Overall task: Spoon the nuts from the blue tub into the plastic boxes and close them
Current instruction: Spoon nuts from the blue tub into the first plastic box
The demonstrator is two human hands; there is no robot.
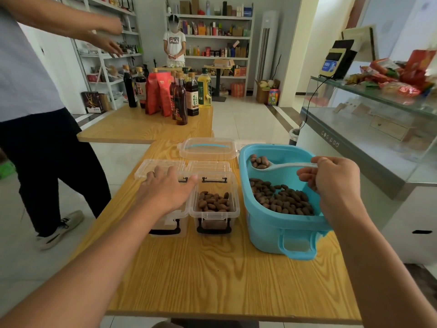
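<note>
- Overhead, the right hand (pixel 335 183) pinched a spoon (pixel 279 165) of nuts (pixel 259 161) above the blue tub (pixel 267 216).
- Left hand (pixel 165 188), fingers flat, covered 1 plastic box (pixel 173 217); the box beside it (pixel 214 210) held nuts.

Glossy blue plastic tub (pixel 272 223), wood-grain table (pixel 212 280)

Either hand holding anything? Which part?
The right hand pinches the pale spoon at its handle end, bowl loaded with nuts. The left hand holds nothing; it rests flat on the left plastic box.
</note>
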